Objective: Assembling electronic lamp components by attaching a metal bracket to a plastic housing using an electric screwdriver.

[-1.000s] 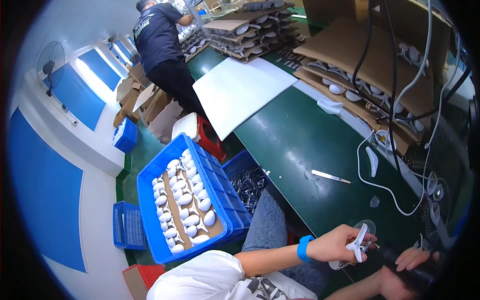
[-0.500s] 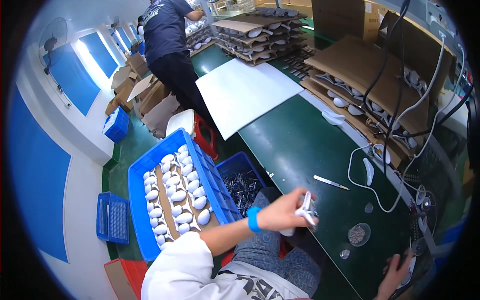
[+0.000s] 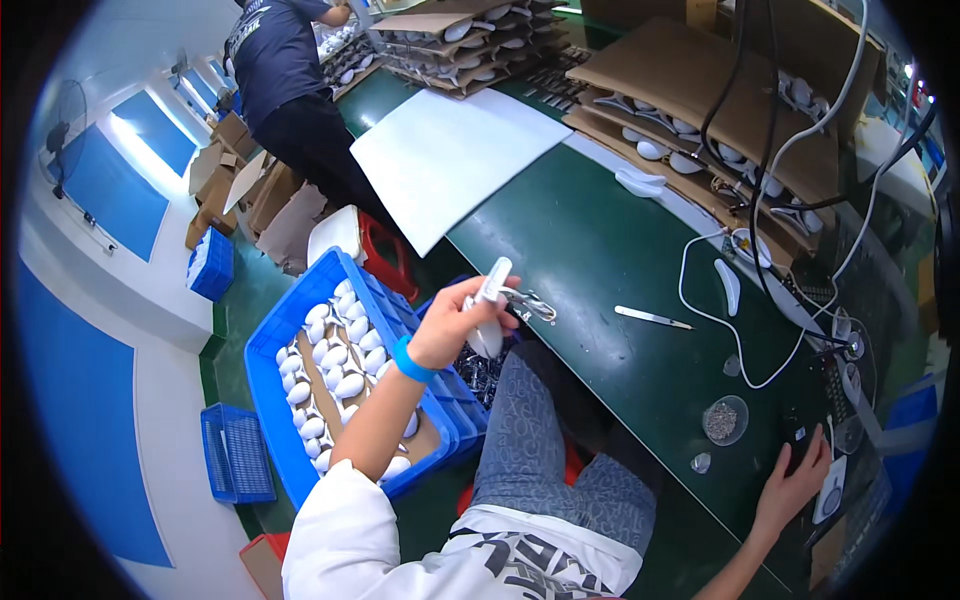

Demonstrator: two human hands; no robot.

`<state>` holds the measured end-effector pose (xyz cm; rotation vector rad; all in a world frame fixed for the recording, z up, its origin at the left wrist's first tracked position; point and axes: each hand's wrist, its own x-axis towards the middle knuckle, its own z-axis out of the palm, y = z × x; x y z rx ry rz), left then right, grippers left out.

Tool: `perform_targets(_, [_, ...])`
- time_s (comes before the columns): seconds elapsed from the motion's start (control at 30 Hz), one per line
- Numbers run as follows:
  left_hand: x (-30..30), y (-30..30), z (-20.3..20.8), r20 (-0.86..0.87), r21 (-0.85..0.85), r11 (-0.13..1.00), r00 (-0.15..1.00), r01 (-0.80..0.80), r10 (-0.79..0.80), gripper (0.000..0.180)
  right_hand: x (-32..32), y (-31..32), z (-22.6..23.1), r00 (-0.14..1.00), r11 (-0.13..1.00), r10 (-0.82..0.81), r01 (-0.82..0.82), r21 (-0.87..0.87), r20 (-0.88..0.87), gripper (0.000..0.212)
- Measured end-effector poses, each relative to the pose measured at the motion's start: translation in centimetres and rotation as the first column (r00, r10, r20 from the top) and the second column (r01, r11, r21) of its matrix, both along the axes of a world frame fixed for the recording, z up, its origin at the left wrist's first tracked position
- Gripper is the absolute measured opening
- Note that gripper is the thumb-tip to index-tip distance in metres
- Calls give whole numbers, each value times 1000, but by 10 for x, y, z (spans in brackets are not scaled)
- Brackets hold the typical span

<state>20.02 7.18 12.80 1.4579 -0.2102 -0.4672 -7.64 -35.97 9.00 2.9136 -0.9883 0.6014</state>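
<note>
- Left hand (image 3: pixel 452 325): fingers closed round a white part (image 3: pixel 487 335), thin metallic bits jutting out toward the bench (image 3: pixel 600 250).
- White part: held in the air by the bench edge, right of the crate (image 3: pixel 268 400); nothing under it but my grip.
- Right hand (image 3: pixel 795 487): half open, fingers spread, over the far right of the bench. Dark tool (image 3: pixel 798 442) lies between thumb and fingers; can't tell if I grip it.
- Crate: similar pieces (image 3: pixel 349 385) in rows on cardboard.
- Tweezers (image 3: pixel 650 317) and dish (image 3: pixel 744 424) of small grey bits: on the bench, untouched.
- Step, my guess: transferring the white part between bench and crate, left hand only.
- Next move, I'd judge: steady grip, metallic bits kept clear of the crate rim, gentle set-down, then release.
</note>
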Motion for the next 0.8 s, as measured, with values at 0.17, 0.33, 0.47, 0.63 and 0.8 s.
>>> perform_targets(0.17, [30,3,-5,48,178,975,991,-133,127,33,-34,8,-27,964,994,46,-18,-106,263,31])
perform_targets(0.33, [123,0,-7,389,472,812,908,-343,158,21,-39,21,-36,959,986,136,-108,-126,250,24])
perform_targets(0.47, [238,14,-12,718,420,632,665,-651,207,39,-42,8,-41,951,990,143,-143,-23,272,21])
perform_targets(0.63, [295,25,-42,664,696,270,739,-666,113,51,-13,34,0,919,975,209,-171,-139,335,13])
perform_targets(0.8, [256,45,-54,773,555,166,579,-815,259,51,-13,35,1,931,974,220,-192,-120,291,14])
